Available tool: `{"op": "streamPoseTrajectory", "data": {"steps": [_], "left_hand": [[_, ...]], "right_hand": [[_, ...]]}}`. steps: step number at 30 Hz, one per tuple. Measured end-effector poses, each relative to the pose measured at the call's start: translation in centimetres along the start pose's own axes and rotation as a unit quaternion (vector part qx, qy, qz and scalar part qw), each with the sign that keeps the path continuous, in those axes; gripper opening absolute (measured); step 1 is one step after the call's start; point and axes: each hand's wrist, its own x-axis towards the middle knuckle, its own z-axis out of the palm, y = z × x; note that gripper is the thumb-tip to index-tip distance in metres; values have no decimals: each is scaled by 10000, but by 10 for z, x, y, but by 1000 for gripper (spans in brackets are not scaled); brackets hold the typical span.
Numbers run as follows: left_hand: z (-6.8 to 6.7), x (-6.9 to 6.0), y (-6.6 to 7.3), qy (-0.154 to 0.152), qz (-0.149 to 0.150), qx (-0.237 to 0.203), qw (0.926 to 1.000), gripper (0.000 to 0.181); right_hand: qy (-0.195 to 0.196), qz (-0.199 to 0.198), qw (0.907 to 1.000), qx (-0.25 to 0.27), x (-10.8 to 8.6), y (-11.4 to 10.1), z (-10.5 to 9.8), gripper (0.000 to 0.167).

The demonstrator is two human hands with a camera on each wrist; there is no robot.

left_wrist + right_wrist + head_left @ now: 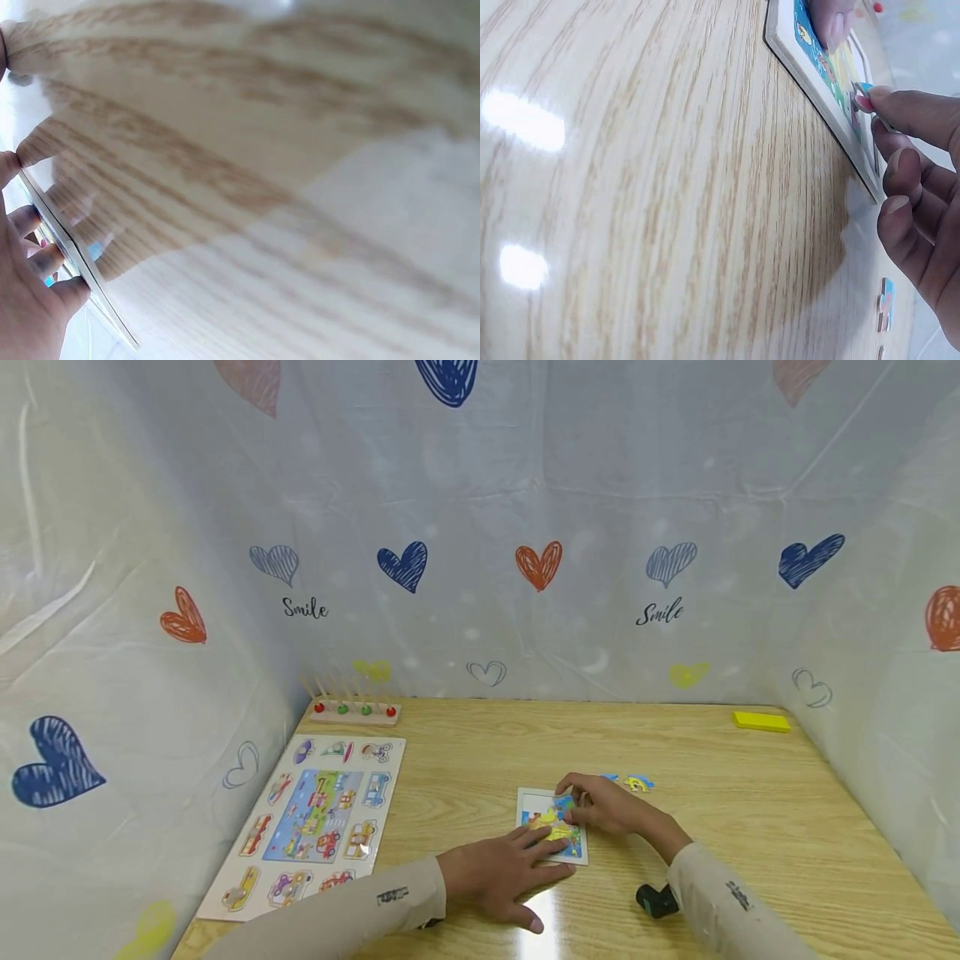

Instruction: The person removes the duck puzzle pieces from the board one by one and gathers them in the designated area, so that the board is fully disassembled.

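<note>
A small jigsaw puzzle in a white-rimmed tray [527, 792] lies on the wooden table, its picture partly filled with colourful pieces. My left hand [504, 878] rests on it with fingers spread, the fingertips over the near and left part. From the right, my right hand [613, 807] reaches over the tray's far right side. Between its thumb and index finger it pinches a puzzle piece [864, 99], tilted at the picture's surface. Loose puzzle pieces [640, 783] lie just beyond the right hand, one partly hidden by it.
At the left lies a large vehicle-themed puzzle board [390, 748]. Behind it stands a wooden base [356, 717] with rods and red and green beads. A yellow block [761, 721] sits far right. A small black object [657, 901] is beside the right sleeve. A heart-print curtain encloses the table.
</note>
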Motion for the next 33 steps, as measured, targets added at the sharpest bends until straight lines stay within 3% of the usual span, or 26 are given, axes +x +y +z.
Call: {"op": "streamPoseTrajectory", "data": {"steps": [9,22,33], "left_hand": [[0,1,0,-107,-26,-42,9999,80],[-4,-3,3,29,-69,47,10000,79],[-2,-3,1,122,-51,-126,9998,80]], "right_hand": [[152,-190,9997,0,-2,4,0,20],[333,92,9994,-11,-8,3,-4,23],[569,283,9978,204,-18,9,-15,21]]}}
